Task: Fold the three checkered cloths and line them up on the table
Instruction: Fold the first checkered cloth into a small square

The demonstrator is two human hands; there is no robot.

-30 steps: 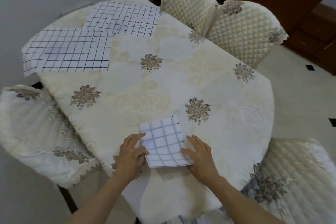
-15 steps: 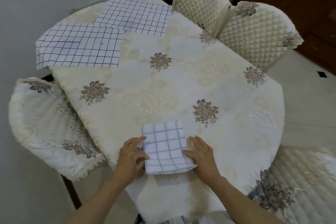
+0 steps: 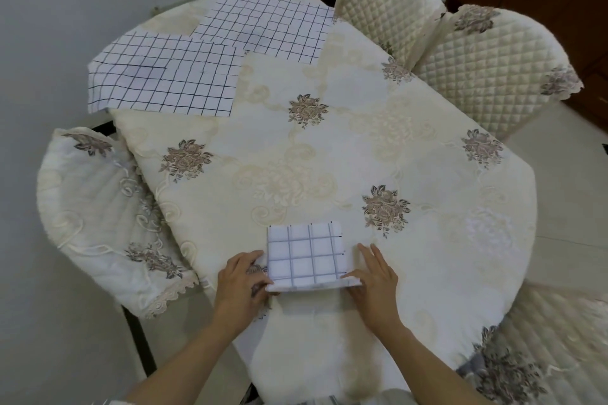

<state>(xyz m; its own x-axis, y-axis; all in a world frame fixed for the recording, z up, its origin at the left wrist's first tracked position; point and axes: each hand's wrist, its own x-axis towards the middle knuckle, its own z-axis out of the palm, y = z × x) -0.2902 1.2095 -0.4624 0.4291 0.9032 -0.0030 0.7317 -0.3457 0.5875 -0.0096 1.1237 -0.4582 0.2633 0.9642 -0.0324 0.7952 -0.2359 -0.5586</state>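
- head view: the folded cloth (image 3: 304, 255) lies near the front edge of the table (image 3: 329, 148), with its near edge slightly raised.
- the left hand (image 3: 241, 283) has curled fingers and pinches the near-left corner. the right hand (image 3: 375, 276) lies with fingers straight beside the near-right corner, its thumb touching it.
- two cloths lie unfolded at the far left. the left flat cloth (image 3: 164, 79) overhangs the rim, and the far flat cloth (image 3: 266, 29) overlaps its corner.
- risk: the layers look loose, so an uneven release could skew the fold or let it spring open. a careless tug could pull the overhanging cloth to the floor.
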